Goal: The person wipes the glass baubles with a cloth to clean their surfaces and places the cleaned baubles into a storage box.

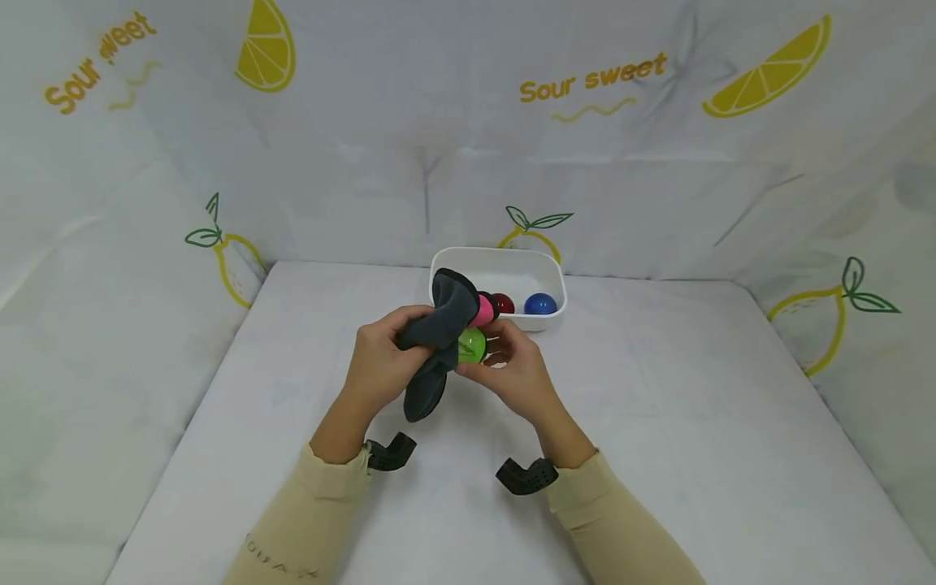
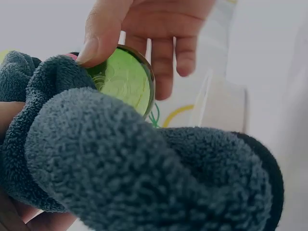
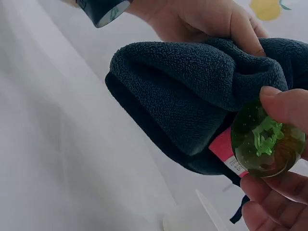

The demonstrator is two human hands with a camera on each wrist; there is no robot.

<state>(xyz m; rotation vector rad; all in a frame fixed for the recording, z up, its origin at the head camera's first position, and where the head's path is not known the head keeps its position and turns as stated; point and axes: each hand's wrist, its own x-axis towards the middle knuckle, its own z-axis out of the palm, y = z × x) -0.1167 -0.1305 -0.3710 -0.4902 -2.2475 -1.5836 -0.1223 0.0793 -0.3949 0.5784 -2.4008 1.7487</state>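
Note:
A dark blue-grey terry cloth (image 1: pixel 433 329) with black edging is bunched up in my left hand (image 1: pixel 383 357), whose fingers and thumb grip its folds. My right hand (image 1: pixel 517 370) pinches a clear green ball (image 1: pixel 471 345) between thumb and fingers. In the right wrist view, a raised pattern shows inside the green ball (image 3: pixel 267 139). The cloth touches the ball or lies right against its side; a pink tag (image 1: pixel 483 310) hangs from the cloth. Folds of the cloth (image 2: pixel 120 159) hide much of the left hand in the left wrist view.
Behind the hands stands a white container (image 1: pixel 526 272) holding a red ball (image 1: pixel 503 304) and a blue ball (image 1: pixel 541 304). A white table (image 1: pixel 658 406) lies under everything, with a lemon-printed sheet (image 1: pixel 468 122) hanging behind and at the sides.

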